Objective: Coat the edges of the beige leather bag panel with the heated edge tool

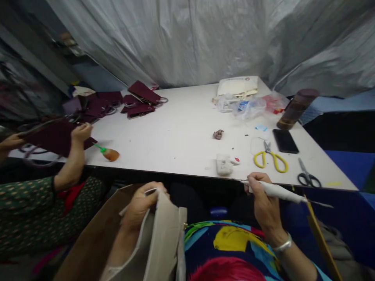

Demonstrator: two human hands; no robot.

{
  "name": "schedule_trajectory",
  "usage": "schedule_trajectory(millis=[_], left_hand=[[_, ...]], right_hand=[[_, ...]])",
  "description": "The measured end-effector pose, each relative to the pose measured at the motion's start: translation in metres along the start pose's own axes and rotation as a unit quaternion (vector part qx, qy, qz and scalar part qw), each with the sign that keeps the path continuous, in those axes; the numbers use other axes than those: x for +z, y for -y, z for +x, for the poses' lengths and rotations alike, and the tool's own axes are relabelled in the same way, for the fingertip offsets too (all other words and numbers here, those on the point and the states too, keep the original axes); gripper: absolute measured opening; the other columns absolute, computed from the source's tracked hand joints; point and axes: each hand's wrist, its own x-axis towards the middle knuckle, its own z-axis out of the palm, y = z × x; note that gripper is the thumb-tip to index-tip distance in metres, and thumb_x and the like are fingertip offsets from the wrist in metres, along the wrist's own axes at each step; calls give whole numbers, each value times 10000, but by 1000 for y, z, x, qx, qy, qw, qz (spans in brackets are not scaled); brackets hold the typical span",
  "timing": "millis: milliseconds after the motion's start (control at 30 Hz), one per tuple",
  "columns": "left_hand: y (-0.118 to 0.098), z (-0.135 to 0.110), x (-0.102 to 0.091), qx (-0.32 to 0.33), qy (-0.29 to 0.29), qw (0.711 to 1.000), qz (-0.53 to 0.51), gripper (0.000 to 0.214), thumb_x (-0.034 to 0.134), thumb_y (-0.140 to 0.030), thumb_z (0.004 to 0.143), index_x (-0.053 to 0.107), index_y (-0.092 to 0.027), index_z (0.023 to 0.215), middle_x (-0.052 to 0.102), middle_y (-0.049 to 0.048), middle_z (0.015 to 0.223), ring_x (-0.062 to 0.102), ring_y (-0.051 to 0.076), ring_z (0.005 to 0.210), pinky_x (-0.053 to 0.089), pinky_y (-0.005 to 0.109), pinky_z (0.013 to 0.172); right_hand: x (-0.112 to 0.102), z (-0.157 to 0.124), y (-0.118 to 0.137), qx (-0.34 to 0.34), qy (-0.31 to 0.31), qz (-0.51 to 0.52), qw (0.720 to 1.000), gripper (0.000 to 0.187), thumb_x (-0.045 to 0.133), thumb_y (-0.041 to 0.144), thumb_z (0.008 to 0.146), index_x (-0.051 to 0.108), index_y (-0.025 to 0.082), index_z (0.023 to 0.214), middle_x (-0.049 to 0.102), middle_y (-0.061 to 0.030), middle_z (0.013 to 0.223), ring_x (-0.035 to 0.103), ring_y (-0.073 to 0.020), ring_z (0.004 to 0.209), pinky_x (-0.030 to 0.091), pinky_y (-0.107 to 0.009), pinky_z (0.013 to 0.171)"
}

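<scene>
My left hand (145,203) is closed on the upper edge of a beige bag (165,230), which stands open in front of my lap. Part of the hand sits inside the bag's opening. My right hand (265,205), wearing a silver bracelet, grips a slim white-wrapped tool (279,192). A thin pointed end sticks out to the right, and a short tip shows past my fingers on the left. Just beyond the right hand, on the table, lie a whitish lump (224,166) and yellow-handled scissors (269,158). The tool's exact kind cannot be made out.
On the white table (175,136) are black scissors (309,177), a phone (285,141), a brown bottle (297,108), plastic bags (249,107), a folded cream bag (238,86) and a glue bottle (109,154). At left, a co-worker's hands (81,132) hold a maroon bag (54,136) near several others.
</scene>
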Motion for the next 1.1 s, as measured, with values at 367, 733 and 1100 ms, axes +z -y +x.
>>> schedule_trajectory(millis=[367, 733, 1100], left_hand=[[76, 29, 128, -79, 148, 950, 263, 155, 701, -286, 731, 756, -142, 752, 722, 45, 741, 623, 174, 712, 456, 263, 684], [78, 50, 125, -109, 109, 947, 282, 202, 693, -340, 700, 732, -145, 737, 704, 51, 729, 612, 191, 723, 454, 278, 687], [77, 55, 131, -115, 102, 950, 273, 203, 692, -352, 684, 680, -150, 684, 670, 27, 664, 574, 164, 658, 439, 265, 645]], right_hand=[[-4, 25, -37, -13, 18, -94, 995, 240, 665, 458, 1066, 663, 221, 1033, 664, -6, 896, 634, -198, 784, 482, -309, 708], [2, 49, -49, -28, 53, -102, 993, 197, 662, 406, 1075, 664, 222, 1002, 627, 18, 830, 578, -177, 717, 441, -296, 678], [8, 57, -50, -33, 82, -97, 991, 140, 679, 333, 1059, 665, 219, 980, 631, 18, 845, 571, -178, 715, 443, -293, 698]])
